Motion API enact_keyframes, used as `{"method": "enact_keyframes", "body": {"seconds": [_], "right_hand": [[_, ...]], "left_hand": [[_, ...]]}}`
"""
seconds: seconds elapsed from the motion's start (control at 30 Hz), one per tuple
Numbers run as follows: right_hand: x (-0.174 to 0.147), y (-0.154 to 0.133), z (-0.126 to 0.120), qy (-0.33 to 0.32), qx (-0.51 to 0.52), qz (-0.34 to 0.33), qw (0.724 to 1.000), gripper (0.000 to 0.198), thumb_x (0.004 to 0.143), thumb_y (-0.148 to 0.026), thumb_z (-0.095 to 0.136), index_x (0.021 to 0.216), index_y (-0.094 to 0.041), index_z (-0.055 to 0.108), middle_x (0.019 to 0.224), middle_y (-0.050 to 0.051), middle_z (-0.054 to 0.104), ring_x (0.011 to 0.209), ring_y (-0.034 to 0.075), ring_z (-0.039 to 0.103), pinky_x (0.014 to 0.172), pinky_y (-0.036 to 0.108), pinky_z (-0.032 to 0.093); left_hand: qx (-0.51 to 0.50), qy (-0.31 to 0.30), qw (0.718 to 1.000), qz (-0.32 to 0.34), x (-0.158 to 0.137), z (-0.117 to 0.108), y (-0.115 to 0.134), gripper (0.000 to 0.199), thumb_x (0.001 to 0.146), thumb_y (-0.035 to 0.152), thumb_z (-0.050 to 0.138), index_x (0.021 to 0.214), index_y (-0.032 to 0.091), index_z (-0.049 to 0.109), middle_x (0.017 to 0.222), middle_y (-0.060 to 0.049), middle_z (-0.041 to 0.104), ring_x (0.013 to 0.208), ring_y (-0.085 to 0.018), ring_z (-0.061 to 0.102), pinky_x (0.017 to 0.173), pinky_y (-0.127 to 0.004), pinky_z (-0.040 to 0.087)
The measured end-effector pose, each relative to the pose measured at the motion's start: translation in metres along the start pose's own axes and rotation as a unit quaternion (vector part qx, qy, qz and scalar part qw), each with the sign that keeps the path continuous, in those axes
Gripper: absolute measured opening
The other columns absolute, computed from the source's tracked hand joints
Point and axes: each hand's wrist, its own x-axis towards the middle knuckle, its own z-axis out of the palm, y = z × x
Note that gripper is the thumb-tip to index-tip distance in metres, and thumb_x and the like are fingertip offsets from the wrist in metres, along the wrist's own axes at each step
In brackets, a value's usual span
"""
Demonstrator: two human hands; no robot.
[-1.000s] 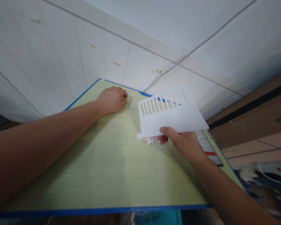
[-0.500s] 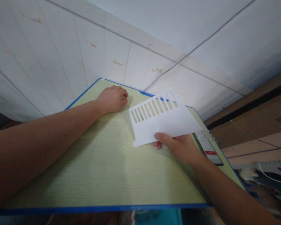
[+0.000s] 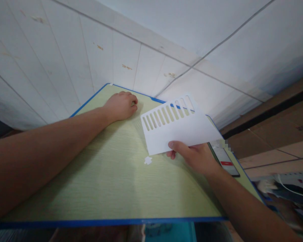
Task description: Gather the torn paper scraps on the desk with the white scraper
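Note:
My right hand [image 3: 189, 153] grips a white slotted card [image 3: 181, 131] by its near edge, thumb on top and fingers underneath. The card is held tilted above the table, and a row of long rounded slots runs along its far side. Just below its near left corner, a small jagged white scrap [image 3: 148, 160] lies on the tabletop. Farther back on the left, my left hand [image 3: 121, 105] rests on the table with its fingers curled in. Whether anything is inside that hand is hidden.
The pale green table [image 3: 111, 188] has a blue edge and stands against a white panelled wall [image 3: 126, 53]. A phone [image 3: 227, 161] lies at the right edge, partly behind my right hand. A grey cable [image 3: 217, 47] runs down the wall.
The card has shifted slightly up and to the right with my right hand. The white scrap, partly covered by the card's corner before, now shows whole. My left hand stays put.

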Motion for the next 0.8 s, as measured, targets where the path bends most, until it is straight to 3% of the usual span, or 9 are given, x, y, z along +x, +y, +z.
{"method": "enact_keyframes", "body": {"seconds": [0.53, 0.8], "right_hand": [[-0.0015, -0.0021, 0.0021, -0.015, -0.032, 0.001, 0.999, 0.031, 0.093, -0.039, 0.077, 0.066, -0.028, 0.069, 0.070, 0.005, 0.081, 0.069, 0.025, 0.079, 0.069, 0.037, 0.070], [0.0007, -0.0003, 0.0020, 0.001, -0.031, 0.009, 0.999, 0.030, 0.091, -0.038, 0.076, 0.064, -0.028, 0.068, 0.067, 0.007, 0.079, 0.066, 0.025, 0.077, 0.070, 0.039, 0.070]], "left_hand": [[-0.002, -0.004, 1.000, 0.006, 0.0009, 0.0005, -0.0026, 0.047, 0.106, 0.046, 0.057, 0.134, 0.029, 0.090, 0.143, -0.012, 0.087, 0.142, -0.036, 0.074, 0.123, -0.049, 0.058], [0.003, -0.012, 1.000, 0.000, -0.0013, -0.0038, 0.0027, 0.050, 0.104, 0.041, 0.055, 0.136, 0.023, 0.089, 0.148, -0.016, 0.085, 0.144, -0.037, 0.075, 0.125, -0.050, 0.057]]}}
